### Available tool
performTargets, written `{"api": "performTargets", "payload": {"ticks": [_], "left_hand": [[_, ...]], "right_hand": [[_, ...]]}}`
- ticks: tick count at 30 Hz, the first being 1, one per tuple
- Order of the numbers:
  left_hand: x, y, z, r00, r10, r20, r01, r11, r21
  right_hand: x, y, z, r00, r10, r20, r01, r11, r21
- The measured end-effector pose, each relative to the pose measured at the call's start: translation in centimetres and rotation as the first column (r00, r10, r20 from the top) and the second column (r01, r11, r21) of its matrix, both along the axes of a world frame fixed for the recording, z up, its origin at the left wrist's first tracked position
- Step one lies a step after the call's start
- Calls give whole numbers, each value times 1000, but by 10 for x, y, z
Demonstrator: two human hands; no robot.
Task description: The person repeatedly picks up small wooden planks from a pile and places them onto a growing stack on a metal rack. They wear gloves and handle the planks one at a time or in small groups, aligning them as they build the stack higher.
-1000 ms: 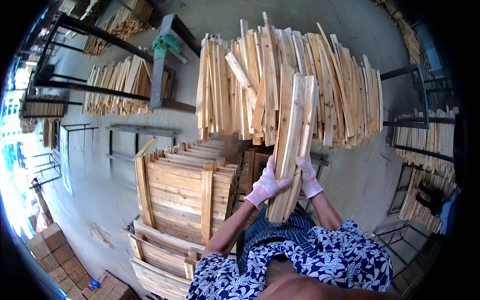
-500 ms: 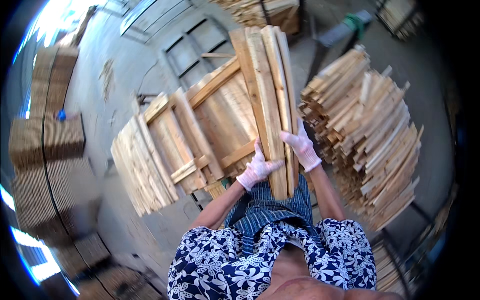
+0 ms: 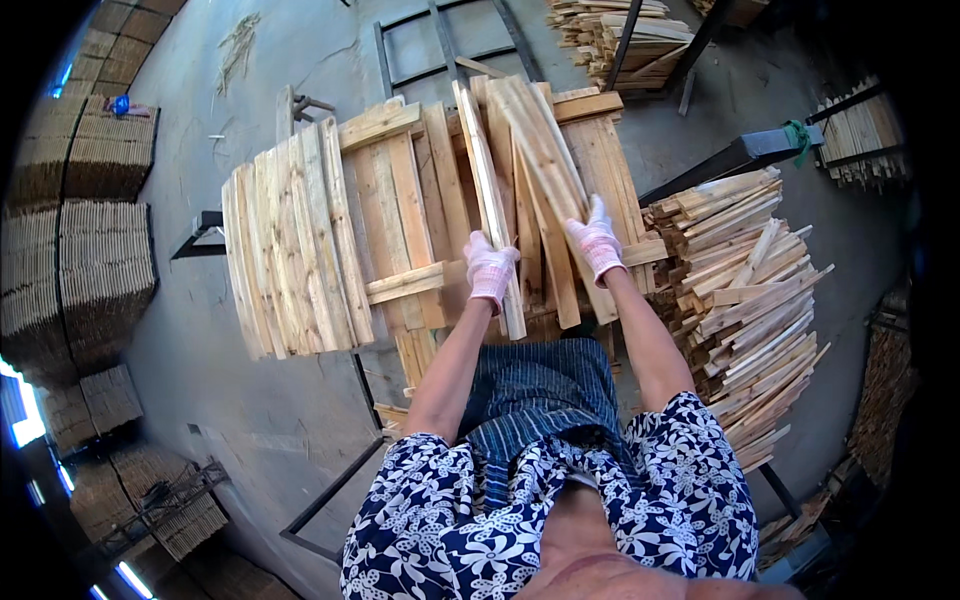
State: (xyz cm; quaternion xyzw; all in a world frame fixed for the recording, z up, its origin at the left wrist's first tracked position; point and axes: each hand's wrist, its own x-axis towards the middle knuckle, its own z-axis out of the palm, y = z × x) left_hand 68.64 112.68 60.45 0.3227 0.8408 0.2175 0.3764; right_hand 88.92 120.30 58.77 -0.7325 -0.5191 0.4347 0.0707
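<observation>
Both hands wear pale pinkish-white work gloves. My left hand is closed round the near end of a narrow wooden slat. My right hand grips the near part of wider wooden slats, which slant away to the far left. Between the hands, several loose slats fan out, their near ends toward my apron. Beneath them are flat wooden boards with short crosspieces across them. At the left lies a row of slats side by side.
A large heap of slats stands close on my right, beside a dark metal beam. Bundled wood stacks line the far left. A black metal frame lies on the floor beyond the bench. More slats are stacked at the back.
The slats, held together in a raised bundle before, are now lower over the boards and spread apart. My hands have moved further apart and away from my body. The view has shifted.
</observation>
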Motion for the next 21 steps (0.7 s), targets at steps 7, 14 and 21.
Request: {"api": "performTargets", "payload": {"ticks": [7, 14, 21], "left_hand": [[-63, -57, 79, 781, 169, 601, -218, 976, 10], [-168, -101, 161, 993, 106, -52, -97, 983, 157], [-208, -82, 124, 774, -265, -575, 57, 933, -354]], "right_hand": [[-36, -20, 5, 932, 191, 307, -247, 956, 156], [16, 9, 10, 957, 67, -283, -45, 996, 83], [-79, -44, 114, 759, -20, -650, 63, 997, 42]]}}
